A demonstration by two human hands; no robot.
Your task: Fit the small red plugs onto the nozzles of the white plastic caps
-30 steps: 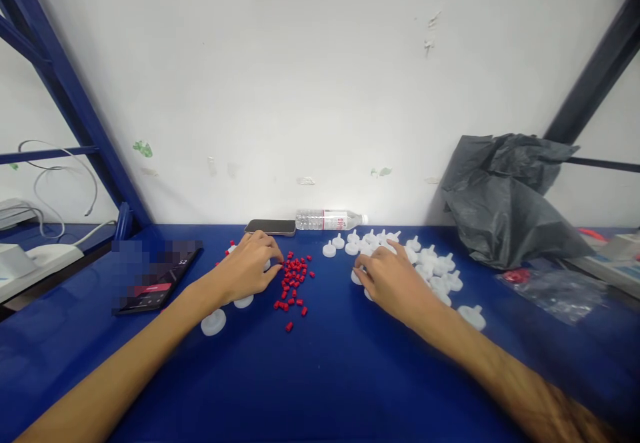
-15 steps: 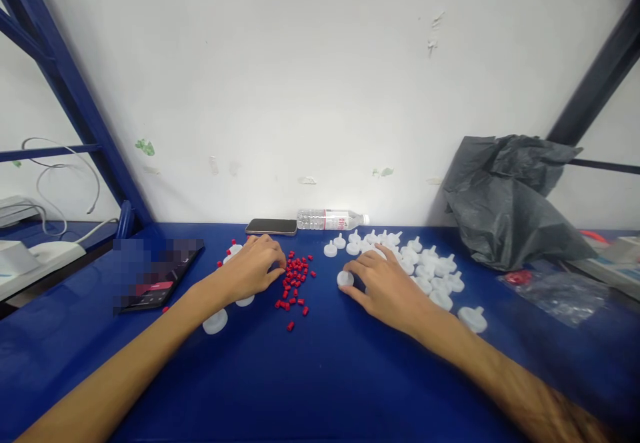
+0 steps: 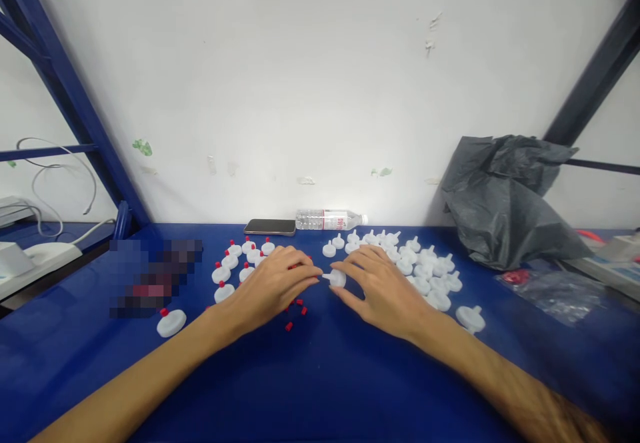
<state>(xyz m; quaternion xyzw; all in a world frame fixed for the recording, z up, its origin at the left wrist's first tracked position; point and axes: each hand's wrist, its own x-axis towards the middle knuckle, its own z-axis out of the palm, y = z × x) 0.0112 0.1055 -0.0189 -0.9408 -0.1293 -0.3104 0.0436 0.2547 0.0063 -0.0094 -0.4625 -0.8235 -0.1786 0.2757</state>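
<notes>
My right hand [image 3: 377, 283] pinches a white nozzle cap [image 3: 338, 278] by its round base, spout pointing left. My left hand [image 3: 280, 280] is closed in a pinch, its fingertips at the spout's tip; whatever lies between them is hidden. Under and beside this hand lie small red caps [image 3: 289, 326], partly covered by it. Beyond my left forearm stand several white nozzle caps topped with red caps [image 3: 171, 323]. A heap of bare white nozzle caps [image 3: 424, 271] spreads behind and right of my right hand.
A phone [image 3: 270, 227] and a clear plastic bottle [image 3: 330, 220] lie along the wall. A grey plastic bag [image 3: 505, 196] and a clear bag [image 3: 560, 296] are at the right. A blurred-out dark object [image 3: 157, 280] lies left on the blue table [image 3: 320, 390].
My left hand has moved right from the red caps to the spout's tip. My right hand has shifted slightly left, and the nozzle cap's spout now shows pointing left.
</notes>
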